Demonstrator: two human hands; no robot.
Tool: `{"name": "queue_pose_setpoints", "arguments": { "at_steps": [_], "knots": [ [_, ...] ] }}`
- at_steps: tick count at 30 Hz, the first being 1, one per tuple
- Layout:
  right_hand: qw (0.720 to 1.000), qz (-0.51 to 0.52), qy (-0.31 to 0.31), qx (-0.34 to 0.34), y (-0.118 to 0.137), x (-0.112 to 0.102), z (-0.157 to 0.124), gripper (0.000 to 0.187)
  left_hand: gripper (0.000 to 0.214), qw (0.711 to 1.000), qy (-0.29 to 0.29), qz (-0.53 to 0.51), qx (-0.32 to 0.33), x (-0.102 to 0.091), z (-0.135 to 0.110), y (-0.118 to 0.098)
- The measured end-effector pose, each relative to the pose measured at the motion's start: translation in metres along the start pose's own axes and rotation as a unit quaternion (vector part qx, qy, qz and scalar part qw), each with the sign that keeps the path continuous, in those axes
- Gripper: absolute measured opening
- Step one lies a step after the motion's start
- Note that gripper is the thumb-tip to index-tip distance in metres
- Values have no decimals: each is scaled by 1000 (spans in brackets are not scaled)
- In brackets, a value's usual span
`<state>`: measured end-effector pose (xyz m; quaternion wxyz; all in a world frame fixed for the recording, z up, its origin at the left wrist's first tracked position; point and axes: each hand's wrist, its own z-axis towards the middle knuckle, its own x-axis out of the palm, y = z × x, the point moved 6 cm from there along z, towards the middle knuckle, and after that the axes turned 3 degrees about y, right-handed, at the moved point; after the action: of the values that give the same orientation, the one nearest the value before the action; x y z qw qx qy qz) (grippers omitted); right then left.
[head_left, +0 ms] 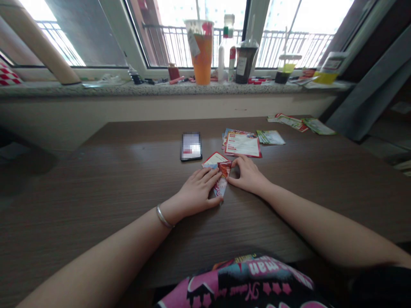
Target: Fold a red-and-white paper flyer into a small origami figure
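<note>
A printed paper card (224,170), partly folded into a pointed shape with a red-edged white flap at its far side, lies on the table in front of me. My left hand (201,190) rests flat on its left part, fingers stretched out, covering some of it. At the card's right edge, my right hand (248,174) pinches the paper between thumb and fingers. Just beyond the card are a phone (191,146) with a blurred lit screen and a stack of red-bordered cards (243,144).
More printed cards (270,137) lie to the right, with others (290,122) at the table's far right. Along the windowsill (128,89) stand a tall orange drink cup (203,57), a dark drink cup (244,62), bottles and pens. The brown table (105,171) extends around my arms.
</note>
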<state>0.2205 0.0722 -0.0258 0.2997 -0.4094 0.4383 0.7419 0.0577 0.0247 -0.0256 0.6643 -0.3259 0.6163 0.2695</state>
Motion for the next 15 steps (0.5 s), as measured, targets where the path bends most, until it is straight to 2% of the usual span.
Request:
{"name": "queue_pose_setpoints", "arguments": {
  "at_steps": [15],
  "knots": [
    [997, -59, -44, 39, -15, -4, 7, 29, 71, 1000, -7, 7, 9, 1, -2, -6]
  ]
}}
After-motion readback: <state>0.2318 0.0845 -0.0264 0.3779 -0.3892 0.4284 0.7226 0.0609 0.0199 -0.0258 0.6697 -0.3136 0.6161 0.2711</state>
